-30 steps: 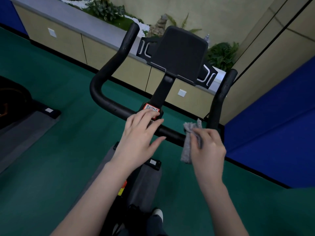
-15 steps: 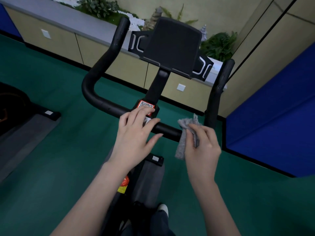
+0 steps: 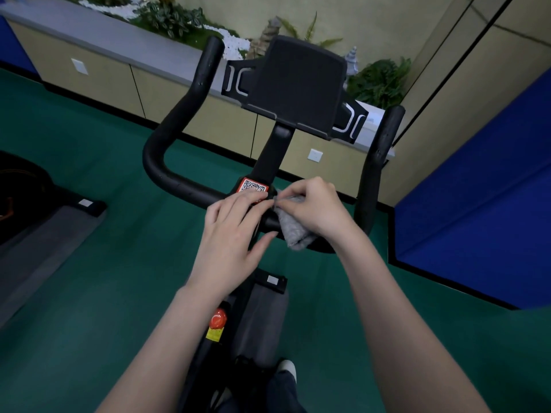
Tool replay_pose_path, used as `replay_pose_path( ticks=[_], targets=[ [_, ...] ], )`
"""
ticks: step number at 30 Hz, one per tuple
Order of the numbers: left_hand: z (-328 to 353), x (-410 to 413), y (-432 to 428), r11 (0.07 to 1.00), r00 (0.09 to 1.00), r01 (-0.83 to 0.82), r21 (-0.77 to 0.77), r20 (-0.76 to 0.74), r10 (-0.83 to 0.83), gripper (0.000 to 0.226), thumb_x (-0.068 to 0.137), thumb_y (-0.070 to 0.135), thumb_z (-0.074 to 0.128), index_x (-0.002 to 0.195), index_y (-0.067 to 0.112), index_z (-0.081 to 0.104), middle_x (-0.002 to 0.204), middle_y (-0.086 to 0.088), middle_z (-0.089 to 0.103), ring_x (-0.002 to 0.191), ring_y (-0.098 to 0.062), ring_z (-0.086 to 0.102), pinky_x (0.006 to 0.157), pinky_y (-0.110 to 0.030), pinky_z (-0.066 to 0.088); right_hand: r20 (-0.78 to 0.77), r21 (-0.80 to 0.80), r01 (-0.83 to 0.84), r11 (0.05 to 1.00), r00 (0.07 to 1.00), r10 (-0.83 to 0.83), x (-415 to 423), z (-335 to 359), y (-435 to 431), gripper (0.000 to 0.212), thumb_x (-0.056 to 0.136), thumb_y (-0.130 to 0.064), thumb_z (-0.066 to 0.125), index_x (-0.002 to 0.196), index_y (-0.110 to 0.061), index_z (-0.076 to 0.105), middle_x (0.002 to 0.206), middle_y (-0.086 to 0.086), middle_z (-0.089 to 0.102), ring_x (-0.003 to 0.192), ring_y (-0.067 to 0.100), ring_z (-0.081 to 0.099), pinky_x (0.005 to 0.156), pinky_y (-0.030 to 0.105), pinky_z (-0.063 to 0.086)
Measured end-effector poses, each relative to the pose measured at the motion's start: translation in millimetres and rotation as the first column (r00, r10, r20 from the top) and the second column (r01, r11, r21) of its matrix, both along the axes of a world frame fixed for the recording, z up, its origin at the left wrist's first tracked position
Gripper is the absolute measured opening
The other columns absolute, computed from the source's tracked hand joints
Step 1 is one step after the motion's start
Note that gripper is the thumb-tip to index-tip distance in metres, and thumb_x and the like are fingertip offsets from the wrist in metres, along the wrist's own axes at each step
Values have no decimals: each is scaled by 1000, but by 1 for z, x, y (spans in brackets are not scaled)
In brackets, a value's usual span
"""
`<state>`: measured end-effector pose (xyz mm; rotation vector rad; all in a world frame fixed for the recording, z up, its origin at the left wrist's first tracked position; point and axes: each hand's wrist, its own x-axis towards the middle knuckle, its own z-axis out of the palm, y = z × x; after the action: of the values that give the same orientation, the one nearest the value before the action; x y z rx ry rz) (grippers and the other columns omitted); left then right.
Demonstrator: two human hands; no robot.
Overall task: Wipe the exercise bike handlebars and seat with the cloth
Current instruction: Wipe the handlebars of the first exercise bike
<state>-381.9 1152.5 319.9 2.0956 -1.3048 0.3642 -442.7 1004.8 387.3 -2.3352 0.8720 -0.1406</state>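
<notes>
While against handlebars (image 3: 179,186), cloth (image 3: 295,235) within right hand (image 3: 316,207).

Dim, flat indoor light falls from above, and the shadows are soft and weak; the green floor (image 3: 89,293) looks muted and unevenly lit. The black handlebars (image 3: 185,186) carry only a faint, dull sheen along their upper curve. The left hand (image 3: 235,234) and right hand (image 3: 316,210) are a little soft at the fingertips, and the weave of the grey cloth (image 3: 295,234) is smeared. Wide-angle distortion tilts and bows the grey ledge (image 3: 104,34) and the blue panel (image 3: 477,189) toward the edges, and fine detail looks smoothed throughout
</notes>
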Motion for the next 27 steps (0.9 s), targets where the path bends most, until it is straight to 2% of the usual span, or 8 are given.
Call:
replay_pose_path(
  ticks=[5,9,13,16,19,22,24,27],
  targets=[
    [0,-2,-1,1000,1000,-7,-18,-2,7,44,87,36,61,125,14,58,132,2,53,125,-16,43,102,-27,23,-129,-139,-12,990,992,-6,-35,2,-15,10,90,-21,62,93,-21,71,108,3,68,102,20,61,85,26,46],
    [2,-2,0,1000,1000,-2,-25,-8,2,40,88,33,58,124,15,58,131,2,53,125,-14,42,102,-26,22,212,-251,97,963,976,-43,-61,-8,10,12,89,-16,64,101,-16,69,103,1,66,98,13,60,89,26,47],
    [3,-1,1,1000,999,22,-20,-31,-22,39,89,30,55,125,16,57,132,4,51,126,-15,41,102,-26,21,504,-105,149,983,860,-77,-92,-25,55,23,87,-11,67,109,-18,64,105,-7,60,100,-4,56,86,9,42],
    [4,-1,2,999,997,35,-16,-65,-35,36,91,29,54,125,16,57,132,4,51,127,-15,41,103,-24,19,521,167,118,979,832,-190,-114,-49,87,28,87,-13,66,112,-24,59,110,-14,63,105,2,61,88,16,48],
    [5,0,3,999,993,47,-12,-104,-48,35,94,30,51,126,18,57,132,7,49,127,-13,39,104,-21,15,446,508,155,847,795,-412,-118,-73,103,33,87,-7,64,115,-24,56,110,-17,65,102,0,63,84,16,51],
    [6,2,3,998,989,61,-5,-132,-61,34,94,30,49,126,18,57,132,7,49,127,-12,39,103,-21,16,298,747,276,604,674,-676,-102,-86,98,35,91,-7,60,123,-18,52,121,-11,59,104,-5,58,85,11,47],
    [7,2,3,998,988,66,4,-142,-65,34,94,28,50,126,19,57,133,8,49,128,-12,39,102,-23,16,250,852,242,464,590,-768,-85,-85,90,41,93,-7,57,132,-12,47,121,-7,59,106,0,58,91,15,45],
    [9,3,6,996,984,91,21,-157,-87,36,95,28,49,129,19,56,135,8,48,130,-11,37,104,-23,16,277,918,98,384,536,-797,-58,-78,85,27,94,-4,54,121,-7,56,115,5,66,104,14,65,93,25,49]
  ],
)
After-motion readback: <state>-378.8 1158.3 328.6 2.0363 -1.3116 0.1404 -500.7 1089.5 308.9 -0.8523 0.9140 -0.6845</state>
